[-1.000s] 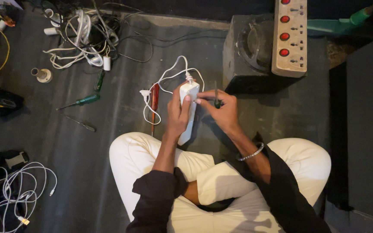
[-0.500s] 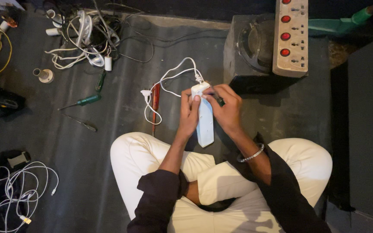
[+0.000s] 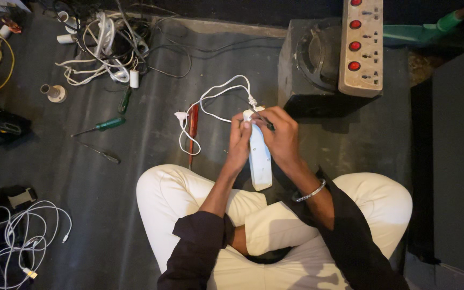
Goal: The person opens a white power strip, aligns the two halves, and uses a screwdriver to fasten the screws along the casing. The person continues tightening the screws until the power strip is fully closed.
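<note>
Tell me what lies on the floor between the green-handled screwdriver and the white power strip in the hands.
In the head view, a red-handled screwdriver and a white plug on a looping white cord lie between the green-handled screwdriver and the white power strip.

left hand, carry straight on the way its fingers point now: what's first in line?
Likely the white cord leaving the top of the white power strip that the left hand grips; depth is unclear.

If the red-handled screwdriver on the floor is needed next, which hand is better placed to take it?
Probably the left hand. The red-handled screwdriver lies on the floor at its side, near it, while the right hand is beyond the white power strip that both hands grip.
</note>
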